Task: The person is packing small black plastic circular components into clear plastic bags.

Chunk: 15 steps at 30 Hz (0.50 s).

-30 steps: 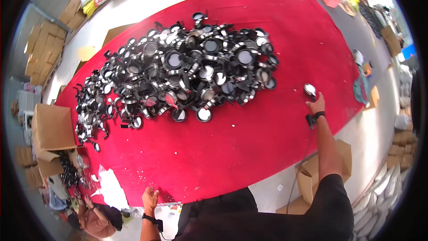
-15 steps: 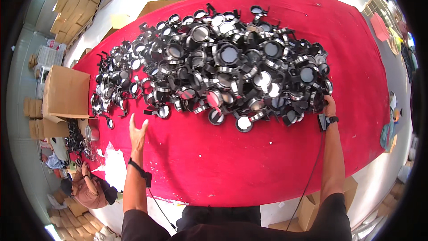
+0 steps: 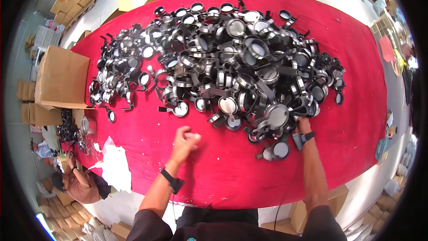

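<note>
Had the right hand (image 3: 304, 125) at the near edge of the pile (image 3: 221, 78), the left hand (image 3: 184, 143) over bare bench (image 3: 249, 176)

Reached ahead with the right forearm, from the lower edge of the view up to the pile's near right side. Had the right hand partly hidden there, just beside a large silver-faced disc (image 3: 277, 116); could not tell any grip of its fingers on a piece. Held the left hand well apart from the right, above the red cover on the near side of the pile, with fingers loosely bent; could not tell, for blur, anything pinched in them. Wore a dark wrist strap (image 3: 172, 180) on the left and another on the right.

Saw the round black-and-silver pieces heaped along the middle and far part of the bench, many with black handles, some flat, some on edge. Noted a small disc (image 3: 281, 150) at the near fringe of the heap, close to the right wrist, and a handled piece (image 3: 180, 109) farther up the bench from the left hand.

Saw a cardboard box (image 3: 61, 76) at the left end, with a metal pot (image 3: 88, 125) near its lower corner and a white plastic bag (image 3: 117, 169) nearer the body. Saw a co-worker (image 3: 82, 187) in a brown top beyond the bag, and an open carton (image 3: 336, 203) below the bench, past the right forearm.
</note>
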Each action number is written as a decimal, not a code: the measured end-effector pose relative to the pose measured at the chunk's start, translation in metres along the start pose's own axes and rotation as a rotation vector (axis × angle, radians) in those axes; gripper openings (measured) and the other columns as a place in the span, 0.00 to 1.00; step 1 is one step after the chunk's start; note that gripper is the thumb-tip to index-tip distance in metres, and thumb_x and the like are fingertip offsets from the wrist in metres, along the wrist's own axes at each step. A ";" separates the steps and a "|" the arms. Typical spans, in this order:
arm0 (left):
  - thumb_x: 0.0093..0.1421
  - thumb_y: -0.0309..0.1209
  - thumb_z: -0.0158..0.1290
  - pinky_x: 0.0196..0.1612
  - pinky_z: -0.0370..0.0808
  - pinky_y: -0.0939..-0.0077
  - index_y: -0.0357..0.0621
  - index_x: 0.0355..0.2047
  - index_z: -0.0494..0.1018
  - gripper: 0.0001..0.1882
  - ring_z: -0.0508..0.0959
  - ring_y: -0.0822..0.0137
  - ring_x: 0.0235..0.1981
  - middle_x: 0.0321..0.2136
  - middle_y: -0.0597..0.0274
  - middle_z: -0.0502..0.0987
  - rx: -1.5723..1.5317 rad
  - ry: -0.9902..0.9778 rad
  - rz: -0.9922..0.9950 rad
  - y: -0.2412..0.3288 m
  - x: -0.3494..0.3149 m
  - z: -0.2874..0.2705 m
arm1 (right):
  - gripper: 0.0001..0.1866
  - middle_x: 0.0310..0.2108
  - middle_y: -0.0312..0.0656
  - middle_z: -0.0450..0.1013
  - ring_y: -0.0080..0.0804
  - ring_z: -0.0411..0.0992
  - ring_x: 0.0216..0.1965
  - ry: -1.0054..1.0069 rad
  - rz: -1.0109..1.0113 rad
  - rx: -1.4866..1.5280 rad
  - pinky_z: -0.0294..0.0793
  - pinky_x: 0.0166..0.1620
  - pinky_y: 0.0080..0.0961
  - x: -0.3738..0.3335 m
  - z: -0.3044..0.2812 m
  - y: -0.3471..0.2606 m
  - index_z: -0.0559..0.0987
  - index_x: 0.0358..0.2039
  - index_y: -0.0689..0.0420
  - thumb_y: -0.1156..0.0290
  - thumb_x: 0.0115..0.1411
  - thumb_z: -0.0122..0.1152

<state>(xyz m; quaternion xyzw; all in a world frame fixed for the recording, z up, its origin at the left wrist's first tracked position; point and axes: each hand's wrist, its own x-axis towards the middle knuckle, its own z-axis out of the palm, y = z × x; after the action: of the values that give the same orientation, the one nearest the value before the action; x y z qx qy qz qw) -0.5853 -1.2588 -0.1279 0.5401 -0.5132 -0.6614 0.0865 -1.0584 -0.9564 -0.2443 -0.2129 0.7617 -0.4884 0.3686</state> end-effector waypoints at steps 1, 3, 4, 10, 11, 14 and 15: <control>0.65 0.35 0.68 0.43 0.89 0.61 0.44 0.72 0.56 0.42 0.81 0.66 0.48 0.48 0.61 0.75 -0.032 -0.107 -0.082 0.002 -0.018 0.019 | 0.14 0.45 0.40 0.84 0.33 0.82 0.48 0.117 0.061 0.775 0.82 0.53 0.32 -0.004 0.033 -0.025 0.86 0.51 0.57 0.73 0.65 0.66; 0.64 0.34 0.69 0.48 0.88 0.53 0.52 0.79 0.44 0.54 0.81 0.58 0.51 0.57 0.53 0.70 -0.151 -0.250 -0.242 -0.005 -0.049 0.057 | 0.18 0.48 0.40 0.84 0.33 0.82 0.47 -0.072 0.265 0.604 0.82 0.54 0.32 -0.008 0.043 -0.064 0.85 0.54 0.60 0.68 0.64 0.68; 0.64 0.32 0.70 0.51 0.87 0.50 0.57 0.80 0.42 0.55 0.80 0.54 0.55 0.63 0.48 0.66 -0.250 -0.325 -0.304 -0.012 -0.060 0.076 | 0.19 0.47 0.40 0.84 0.32 0.82 0.47 -0.040 0.259 0.569 0.82 0.53 0.31 -0.008 0.051 -0.068 0.85 0.54 0.60 0.67 0.64 0.69; 0.64 0.29 0.69 0.56 0.84 0.42 0.60 0.79 0.45 0.53 0.77 0.52 0.62 0.67 0.53 0.68 -0.611 -0.423 -0.340 -0.019 -0.081 0.150 | 0.17 0.42 0.36 0.83 0.29 0.81 0.43 -0.113 0.343 0.598 0.82 0.47 0.30 -0.015 0.153 -0.123 0.86 0.47 0.57 0.64 0.59 0.75; 0.66 0.30 0.67 0.57 0.83 0.38 0.58 0.76 0.52 0.46 0.77 0.52 0.62 0.65 0.55 0.71 -0.778 -0.441 -0.364 -0.043 -0.076 0.144 | 0.17 0.42 0.35 0.83 0.29 0.81 0.42 -0.158 0.308 0.587 0.81 0.47 0.30 -0.014 0.181 -0.142 0.86 0.46 0.57 0.64 0.58 0.75; 0.70 0.32 0.63 0.60 0.80 0.32 0.54 0.69 0.64 0.31 0.78 0.52 0.62 0.62 0.58 0.75 -0.977 -0.473 -0.397 -0.068 -0.075 0.127 | 0.17 0.42 0.34 0.81 0.25 0.78 0.43 -0.141 0.159 0.543 0.80 0.47 0.29 -0.009 0.231 -0.165 0.84 0.48 0.56 0.68 0.58 0.74; 0.71 0.33 0.62 0.62 0.78 0.29 0.51 0.65 0.69 0.24 0.79 0.52 0.62 0.60 0.59 0.77 -1.003 -0.454 -0.400 -0.061 -0.076 0.113 | 0.21 0.43 0.34 0.80 0.25 0.77 0.44 -0.209 0.106 0.607 0.80 0.48 0.30 -0.009 0.249 -0.177 0.83 0.52 0.56 0.68 0.59 0.73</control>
<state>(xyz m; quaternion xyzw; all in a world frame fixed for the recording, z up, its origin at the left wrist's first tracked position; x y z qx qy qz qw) -0.6190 -1.1141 -0.1399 0.3643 -0.0312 -0.9261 0.0932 -0.8675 -1.1733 -0.1443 -0.1026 0.5495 -0.6488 0.5164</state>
